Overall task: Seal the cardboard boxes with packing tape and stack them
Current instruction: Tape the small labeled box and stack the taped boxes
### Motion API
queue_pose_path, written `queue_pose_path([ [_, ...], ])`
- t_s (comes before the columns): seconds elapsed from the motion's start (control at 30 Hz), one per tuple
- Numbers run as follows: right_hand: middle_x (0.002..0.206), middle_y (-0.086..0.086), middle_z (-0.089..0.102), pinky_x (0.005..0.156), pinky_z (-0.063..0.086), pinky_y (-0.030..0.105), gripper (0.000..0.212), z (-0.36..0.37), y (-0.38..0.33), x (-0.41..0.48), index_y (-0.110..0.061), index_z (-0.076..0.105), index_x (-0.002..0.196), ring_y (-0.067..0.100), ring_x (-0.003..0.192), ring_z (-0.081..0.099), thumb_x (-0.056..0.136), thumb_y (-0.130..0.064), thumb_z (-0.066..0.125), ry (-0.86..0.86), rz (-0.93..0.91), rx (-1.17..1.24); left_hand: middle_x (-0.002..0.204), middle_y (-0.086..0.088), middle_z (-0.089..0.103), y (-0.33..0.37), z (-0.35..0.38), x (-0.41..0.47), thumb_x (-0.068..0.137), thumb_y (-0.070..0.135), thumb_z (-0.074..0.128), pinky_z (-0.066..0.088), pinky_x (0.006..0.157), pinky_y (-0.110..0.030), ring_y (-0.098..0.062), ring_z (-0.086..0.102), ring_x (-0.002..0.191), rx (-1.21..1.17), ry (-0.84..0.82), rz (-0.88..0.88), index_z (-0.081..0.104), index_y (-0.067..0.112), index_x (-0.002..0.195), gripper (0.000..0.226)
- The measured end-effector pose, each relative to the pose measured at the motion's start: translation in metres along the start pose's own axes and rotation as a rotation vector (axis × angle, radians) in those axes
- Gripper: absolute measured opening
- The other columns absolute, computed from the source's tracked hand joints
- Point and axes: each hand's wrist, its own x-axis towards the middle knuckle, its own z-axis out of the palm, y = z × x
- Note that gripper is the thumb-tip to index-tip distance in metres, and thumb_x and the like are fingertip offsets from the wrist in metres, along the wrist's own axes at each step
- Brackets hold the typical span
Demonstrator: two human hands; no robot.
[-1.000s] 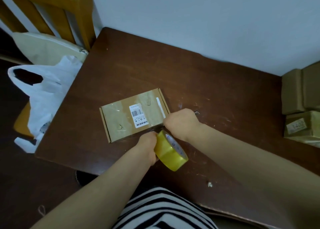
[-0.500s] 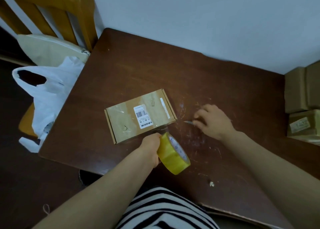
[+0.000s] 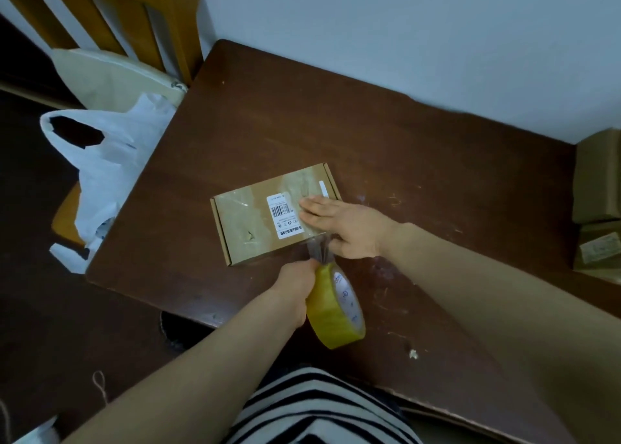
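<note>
We see the flat cardboard box (image 3: 265,218) lying on the brown table (image 3: 403,161). Our right hand (image 3: 349,228) presses flat, fingers straight, on its top, while our left hand (image 3: 299,285) grips the yellow tape roll (image 3: 336,309) just beside the box's near edge.

Stacked boxes (image 3: 596,188) cut off by the right edge, chair (image 3: 168,13) cropped at the top, label (image 3: 284,218) print too small to read, left hand (image 3: 297,287) fingers hidden behind the tape roll (image 3: 331,312)

Likely a home: scuffed brown tabletop (image 3: 302,124) against a plain wall (image 3: 403,23), wooden chair (image 3: 171,13) with a plastic bag (image 3: 111,161) well left of the left hand (image 3: 295,289).
</note>
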Motion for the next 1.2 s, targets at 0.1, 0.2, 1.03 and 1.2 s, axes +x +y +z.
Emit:
queue_pose_path([
  [0.1,0.162,0.004,0.001,0.118,-0.005,0.021,0.062,0.002,0.003,0.001,-0.013,0.014,0.152,0.014,0.149,-0.004,0.099,-0.025,0.043,0.019,-0.031,-0.015,0.071,-0.01,0.062,0.002,-0.002,0.0,0.095,0.013,0.054,0.052,0.063,-0.032,-0.022,0.059,0.062,0.03,-0.024,-0.002,0.064,0.007,0.083,0.016],
  [0.2,0.162,0.003,0.003,0.116,-0.004,0.02,0.056,0.003,0.004,0.002,-0.014,0.016,0.152,0.013,0.149,-0.004,0.103,-0.033,0.036,0.053,-0.042,-0.027,0.071,-0.011,0.061,0.005,-0.003,0.0,0.095,0.011,0.053,0.052,0.056,-0.029,-0.021,0.058,0.06,0.007,-0.028,-0.025,0.063,0.006,0.087,0.014],
  [1.03,0.134,0.019,0.056,0.1,0.045,0.052,0.056,0.044,0.002,0.006,0.002,0.058,0.128,0.037,0.123,0.054,0.077,-0.006,0.079,0.527,-0.108,-0.162,0.043,-0.004,0.058,-0.013,-0.024,-0.037,0.092,0.016,0.058,0.041,0.035,-0.017,-0.013,0.053,0.032,-0.133,-0.107,-0.065,0.063,0.007,0.075,0.02],
  [1.2,0.141,0.018,0.049,0.108,0.038,0.048,0.062,0.044,0.001,0.005,0.0,0.052,0.134,0.035,0.13,0.047,0.076,0.002,0.076,0.473,-0.09,-0.182,0.066,-0.009,0.065,-0.002,-0.029,-0.041,0.091,0.017,0.06,0.048,0.048,-0.022,-0.016,0.06,0.05,-0.09,-0.056,0.113,0.066,0.01,0.087,0.01],
])
